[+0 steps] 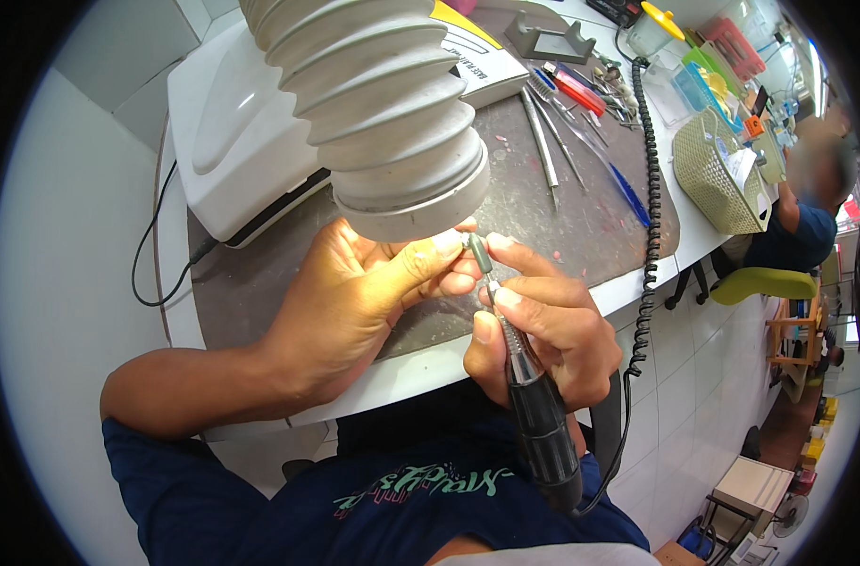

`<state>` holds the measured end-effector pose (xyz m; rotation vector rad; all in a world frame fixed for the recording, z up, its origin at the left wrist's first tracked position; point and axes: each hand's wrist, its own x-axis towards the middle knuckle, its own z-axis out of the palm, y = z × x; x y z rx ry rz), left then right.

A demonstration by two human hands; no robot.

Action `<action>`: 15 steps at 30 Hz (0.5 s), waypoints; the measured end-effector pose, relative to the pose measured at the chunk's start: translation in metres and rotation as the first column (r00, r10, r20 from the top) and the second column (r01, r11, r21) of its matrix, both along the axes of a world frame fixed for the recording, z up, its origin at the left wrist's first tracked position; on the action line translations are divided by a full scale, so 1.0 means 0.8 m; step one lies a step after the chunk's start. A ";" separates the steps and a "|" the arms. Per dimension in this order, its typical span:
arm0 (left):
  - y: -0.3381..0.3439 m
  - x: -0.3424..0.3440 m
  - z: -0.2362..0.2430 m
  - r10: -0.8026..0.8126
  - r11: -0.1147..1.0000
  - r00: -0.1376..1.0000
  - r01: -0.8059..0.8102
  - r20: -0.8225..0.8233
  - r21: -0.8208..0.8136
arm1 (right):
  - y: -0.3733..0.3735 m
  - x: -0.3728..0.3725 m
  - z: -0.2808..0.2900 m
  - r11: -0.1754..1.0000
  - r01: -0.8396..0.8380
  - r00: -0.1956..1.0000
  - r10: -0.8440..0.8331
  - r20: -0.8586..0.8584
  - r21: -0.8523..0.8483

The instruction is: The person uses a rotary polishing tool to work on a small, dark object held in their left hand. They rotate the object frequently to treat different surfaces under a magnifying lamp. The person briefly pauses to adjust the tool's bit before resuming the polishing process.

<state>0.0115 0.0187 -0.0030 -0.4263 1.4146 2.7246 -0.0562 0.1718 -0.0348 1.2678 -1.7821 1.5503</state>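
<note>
My right hand grips a black and silver rotary handpiece like a pen. A grey-green, bullet-shaped grinding tip sticks out of its front end. Close to this tip, the thumb and fingers of my left hand are pinched together. Whatever small piece they hold is mostly hidden by the fingers. Both hands work just under the open end of a white ribbed suction hose. From the handpiece's rear, a black coiled cord runs up along the table's right side.
A white machine stands at the left, beside a white and yellow box. Knives and a blue-tipped tool lie on the dark mat. Beyond are a grey stand and a woven basket. Another person sits at far right.
</note>
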 end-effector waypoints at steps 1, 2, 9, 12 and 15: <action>0.000 0.000 -0.001 -0.003 1.000 1.000 0.003 -0.002 -0.007 | 0.000 0.000 0.002 1.000 -0.002 1.000 0.002 -0.010 0.013; 0.000 0.000 -0.002 -0.005 1.000 1.000 0.005 -0.003 -0.015 | 0.001 0.001 0.004 1.000 -0.005 1.000 0.006 -0.020 0.027; 0.000 0.000 -0.002 -0.015 1.000 1.000 0.015 -0.002 -0.023 | 0.001 0.000 0.002 0.999 0.000 1.000 0.001 -0.020 0.037; 0.002 -0.001 -0.001 -0.008 1.000 1.000 0.008 0.002 -0.008 | 0.000 0.000 0.001 1.000 0.017 1.000 -0.017 -0.017 0.026; 0.000 0.000 -0.003 -0.015 1.000 1.000 0.015 -0.006 -0.006 | 0.002 0.001 0.002 0.999 0.014 1.000 -0.013 -0.015 0.036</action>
